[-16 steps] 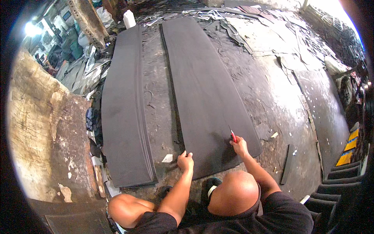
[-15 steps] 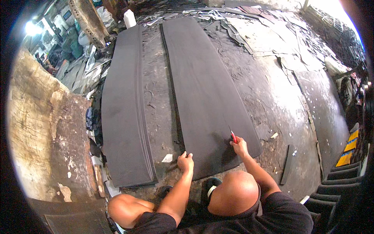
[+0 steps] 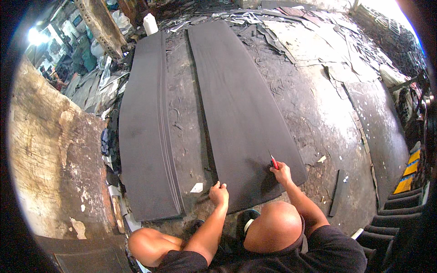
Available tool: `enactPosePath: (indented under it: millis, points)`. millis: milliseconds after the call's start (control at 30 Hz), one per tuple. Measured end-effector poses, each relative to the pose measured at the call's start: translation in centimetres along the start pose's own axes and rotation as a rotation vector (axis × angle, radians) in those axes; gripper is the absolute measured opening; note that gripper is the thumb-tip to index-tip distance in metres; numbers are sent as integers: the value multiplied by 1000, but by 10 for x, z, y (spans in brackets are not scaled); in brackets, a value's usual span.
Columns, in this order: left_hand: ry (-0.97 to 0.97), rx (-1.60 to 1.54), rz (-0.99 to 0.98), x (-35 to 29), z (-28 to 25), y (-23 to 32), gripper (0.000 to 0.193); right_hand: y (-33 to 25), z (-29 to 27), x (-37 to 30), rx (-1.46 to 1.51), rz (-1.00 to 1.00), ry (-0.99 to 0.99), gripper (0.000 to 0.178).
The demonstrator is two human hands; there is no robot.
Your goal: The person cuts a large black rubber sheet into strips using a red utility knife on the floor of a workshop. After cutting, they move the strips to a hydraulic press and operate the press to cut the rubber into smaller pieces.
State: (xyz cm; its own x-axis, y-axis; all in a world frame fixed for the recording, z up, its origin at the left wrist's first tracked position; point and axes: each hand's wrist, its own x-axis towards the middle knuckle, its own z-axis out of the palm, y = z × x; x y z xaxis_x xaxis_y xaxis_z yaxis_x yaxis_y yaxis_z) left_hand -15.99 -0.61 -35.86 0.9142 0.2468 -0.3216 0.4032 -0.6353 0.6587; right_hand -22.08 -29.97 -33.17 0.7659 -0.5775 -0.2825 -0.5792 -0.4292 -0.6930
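Observation:
A long dark grey sheet (image 3: pixel 246 104) lies on the floor in front of me, running away from my feet. My left hand (image 3: pixel 219 194) is closed at its near left edge, thumb and fingers pinched on the rim. Over the near right part of the sheet, my right hand (image 3: pixel 281 174) is closed round a slim red-handled tool (image 3: pixel 274 163). The tool's thin pointed tip faces away from me, close to the sheet's surface; whether it touches cannot be made out. Left of a floor gap lies a second long stack of dark grey sheets (image 3: pixel 143 118), its layered edges showing.
A small white scrap (image 3: pixel 196 187) lies in the gap, and a narrow dark strip (image 3: pixel 337 193) to the right. A white plastic container (image 3: pixel 150 24) stands beyond the left stack. Offcuts (image 3: pixel 282 41) litter the far floor. Dark rolled pieces (image 3: pixel 400 211) are at the right.
The view has shifted slightly. Both hands keep their grips and stay in nearly the same places on the sheet.

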Motion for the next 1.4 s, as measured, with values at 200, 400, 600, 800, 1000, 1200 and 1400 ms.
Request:
enactPosePath:
  millis: [200, 400, 600, 800, 1000, 1200, 1400]
  points:
    - [-9, 16, 31, 6, 1, -9, 38, -1, -1, 1, -5, -40, 18, 34]
    - [-12, -58, -63, 9, 3, -5, 43, -1, 4, 8, 19, 60, 18, 33]
    - [-17, -47, -11, 3, -2, -2, 43, 1, 3, 8, 45, 31, 9, 34]
    - [-98, -52, -127, 3, -14, 12, 49, -9, -3, 2, 53, 123, -46, 32]
    - [-39, -145, -42, 35, 14, -37, 44, -7, 11, 9, 8, 120, 35, 29]
    - [-170, -261, -45, 31, 0, -18, 49, 13, 16, 14, -49, -40, 143, 34]
    - [-179, -407, -224, 40, -14, -23, 43, -9, 8, 13, -37, 56, 5, 37]
